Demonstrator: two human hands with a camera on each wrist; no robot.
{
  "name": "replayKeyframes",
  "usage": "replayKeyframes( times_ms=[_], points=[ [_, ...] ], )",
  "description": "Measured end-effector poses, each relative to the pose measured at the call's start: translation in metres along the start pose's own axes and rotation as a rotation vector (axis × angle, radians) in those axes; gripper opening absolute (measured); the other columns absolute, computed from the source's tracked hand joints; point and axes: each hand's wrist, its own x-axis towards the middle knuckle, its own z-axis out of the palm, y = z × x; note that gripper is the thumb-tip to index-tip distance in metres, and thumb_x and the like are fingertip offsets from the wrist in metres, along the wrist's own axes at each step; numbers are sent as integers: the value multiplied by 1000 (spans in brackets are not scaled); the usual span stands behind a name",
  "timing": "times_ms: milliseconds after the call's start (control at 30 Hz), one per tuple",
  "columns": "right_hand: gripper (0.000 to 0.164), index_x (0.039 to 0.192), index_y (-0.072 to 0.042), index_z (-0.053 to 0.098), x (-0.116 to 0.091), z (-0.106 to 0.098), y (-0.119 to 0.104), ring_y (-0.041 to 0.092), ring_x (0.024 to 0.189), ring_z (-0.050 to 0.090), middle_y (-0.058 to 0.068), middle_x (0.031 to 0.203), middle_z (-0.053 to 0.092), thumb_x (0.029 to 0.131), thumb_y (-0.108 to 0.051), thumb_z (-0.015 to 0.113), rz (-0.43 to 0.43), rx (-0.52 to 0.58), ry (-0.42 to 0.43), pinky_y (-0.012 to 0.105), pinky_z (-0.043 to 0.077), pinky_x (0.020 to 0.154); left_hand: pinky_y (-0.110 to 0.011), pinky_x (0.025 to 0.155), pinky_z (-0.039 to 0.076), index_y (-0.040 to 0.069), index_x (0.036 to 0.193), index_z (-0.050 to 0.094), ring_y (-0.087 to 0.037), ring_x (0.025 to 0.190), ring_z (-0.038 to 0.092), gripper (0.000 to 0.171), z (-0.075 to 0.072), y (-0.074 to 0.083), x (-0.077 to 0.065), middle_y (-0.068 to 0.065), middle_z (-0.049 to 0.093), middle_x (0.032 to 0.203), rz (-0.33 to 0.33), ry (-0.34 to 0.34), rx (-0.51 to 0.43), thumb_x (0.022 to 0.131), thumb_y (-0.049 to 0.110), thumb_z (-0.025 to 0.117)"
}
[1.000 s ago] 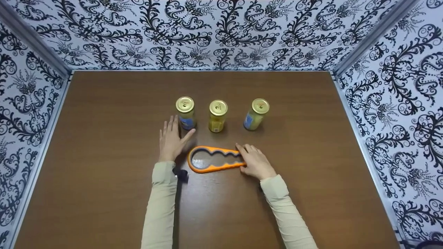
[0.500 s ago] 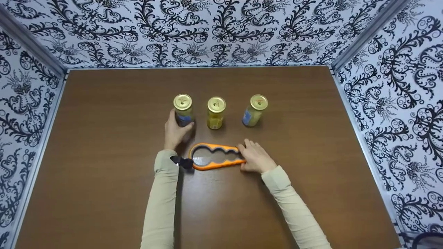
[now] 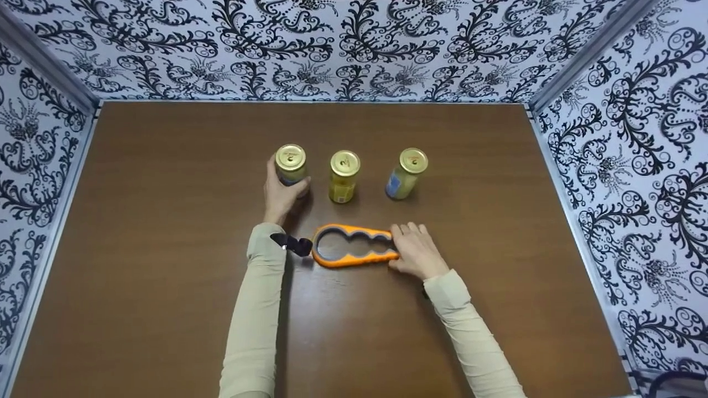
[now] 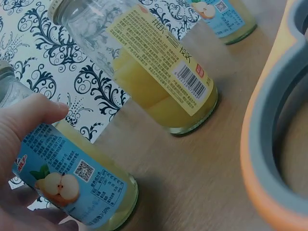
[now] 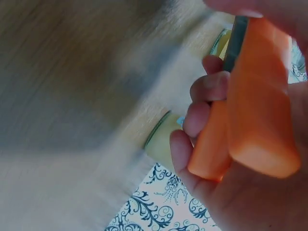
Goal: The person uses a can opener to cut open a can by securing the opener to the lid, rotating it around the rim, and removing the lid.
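In the head view my left hand grips the leftmost glass jar, which has a gold lid. Thumb and fingers wrap its sides. The left wrist view shows the blue label with a pear picture and pale contents; whether its base touches the table I cannot tell. My right hand holds the narrow end of an orange jar opener with a grey notched inside. In the right wrist view, fingers curl round the opener's orange handles. Its wide loop points left, close to my left wrist.
A yellow-labelled jar stands upright just right of the held one. Further right stands another blue-labelled jar. The brown table is bounded by patterned walls. A dark wrist camera juts from my left cuff.
My left hand has moved forward and closed round the leftmost jar, from lying spread beside it. My right hand and the opener have shifted a little right. The head view has drifted slightly.
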Motion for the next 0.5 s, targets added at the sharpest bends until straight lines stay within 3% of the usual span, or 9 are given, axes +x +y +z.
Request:
replayKeyframes(
  times_ms=[167, 500],
  points=[
    [54, 103, 1, 54, -4, 0, 5, 34, 83, 49, 15, 90, 60, 65, -20, 86, 40, -46, 47, 43, 34, 73, -39, 96, 38, 2, 133, 50, -29, 108, 53, 65, 1, 0, 1, -17, 59, 117, 3, -1, -29, 73, 5, 77],
    [60, 109, 6, 54, -11, -4, 16, 37, 88, 50, 19, 94, 61, 66, -21, 86, 110, 31, 110, 46, 36, 77, -41, 96, 41, 4, 129, 52, -29, 109, 56, 64, -4, 5, -11, -15, 61, 118, -19, 7, 86, 73, 11, 80]
  ],
)
